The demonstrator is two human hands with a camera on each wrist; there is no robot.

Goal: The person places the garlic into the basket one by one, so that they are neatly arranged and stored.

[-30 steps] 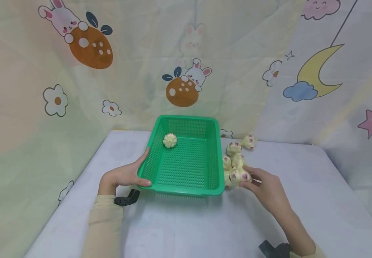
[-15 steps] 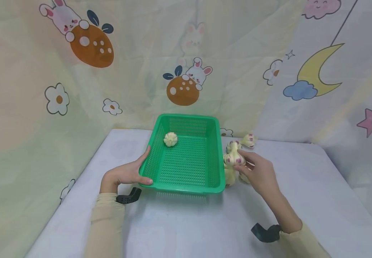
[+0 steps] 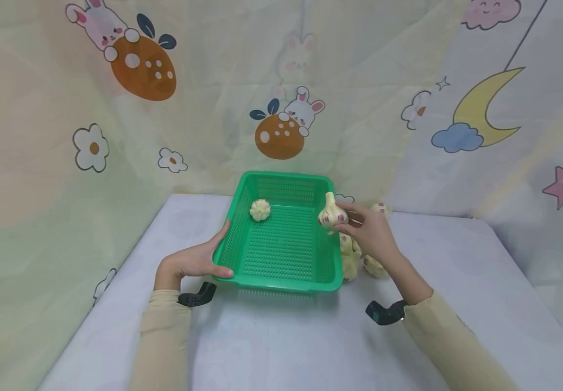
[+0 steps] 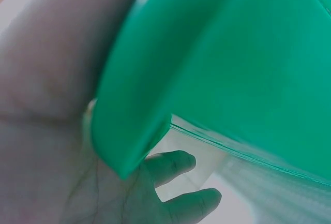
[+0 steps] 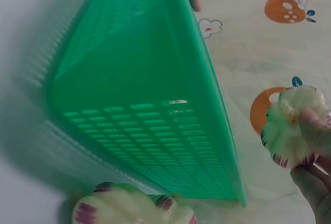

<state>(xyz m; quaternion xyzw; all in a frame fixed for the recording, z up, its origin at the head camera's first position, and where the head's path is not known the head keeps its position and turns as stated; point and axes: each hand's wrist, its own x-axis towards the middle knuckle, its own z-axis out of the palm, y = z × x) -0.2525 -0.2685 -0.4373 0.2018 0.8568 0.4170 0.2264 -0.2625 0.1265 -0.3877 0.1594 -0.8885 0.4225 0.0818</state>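
Note:
My right hand (image 3: 371, 229) pinches a garlic bulb (image 3: 332, 215), stem up, above the right rim of a green plastic basket (image 3: 281, 285). The right wrist view shows this bulb's root end (image 5: 289, 125) between thumb and fingers. At the basket's near left corner, my left hand (image 3: 195, 260) grips the rim, thumb at the front and a finger along the left side. The left wrist view has the basket wall (image 4: 248, 69) against the palm, with two fingertips (image 4: 194, 206) showing beneath. Another garlic bulb (image 3: 260, 210) lies inside the basket, toward its far left.
Several garlic bulbs (image 3: 349, 260) lie on the white table (image 3: 281, 342) along the basket's right side, partly hidden by the right hand. One bulb (image 3: 380, 208) is farther back. A patterned cloth (image 3: 213, 98) hangs behind the table.
My right hand has lifted the garlic bulb from the pile and carried it up, away and left to the basket's right rim. The left hand keeps its hold on the basket.

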